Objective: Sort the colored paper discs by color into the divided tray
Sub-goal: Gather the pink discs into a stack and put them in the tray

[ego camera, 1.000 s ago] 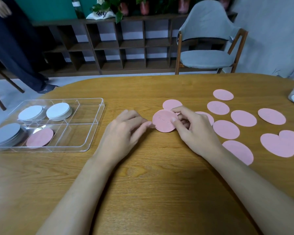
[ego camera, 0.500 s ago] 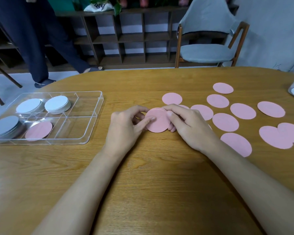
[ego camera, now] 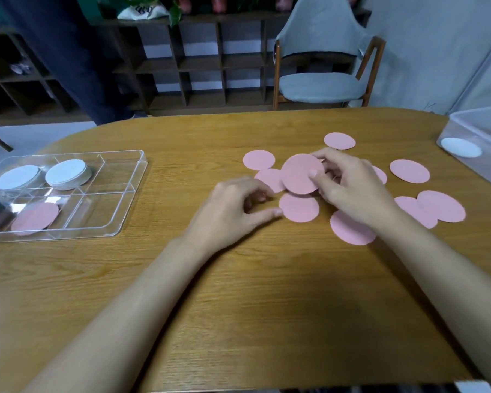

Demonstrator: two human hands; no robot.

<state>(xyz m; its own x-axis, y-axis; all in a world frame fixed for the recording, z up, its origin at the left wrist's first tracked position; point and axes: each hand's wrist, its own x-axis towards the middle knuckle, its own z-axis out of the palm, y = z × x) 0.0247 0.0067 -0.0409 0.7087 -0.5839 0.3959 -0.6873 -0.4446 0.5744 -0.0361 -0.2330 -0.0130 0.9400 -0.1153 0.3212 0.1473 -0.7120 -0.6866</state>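
Wooden table (ego camera: 238, 307) — pink discs (ego camera: 298, 207), divided tray (ego camera: 102, 211)

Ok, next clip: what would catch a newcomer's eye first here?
The right hand holds a pink disc tilted up over the loose pink discs scattered across the right side of the wooden table. The left hand sits beside it, thumb at another disc's edge. At far left, the clear divided tray holds white disc stacks in its far compartments and a pink one in a near compartment.
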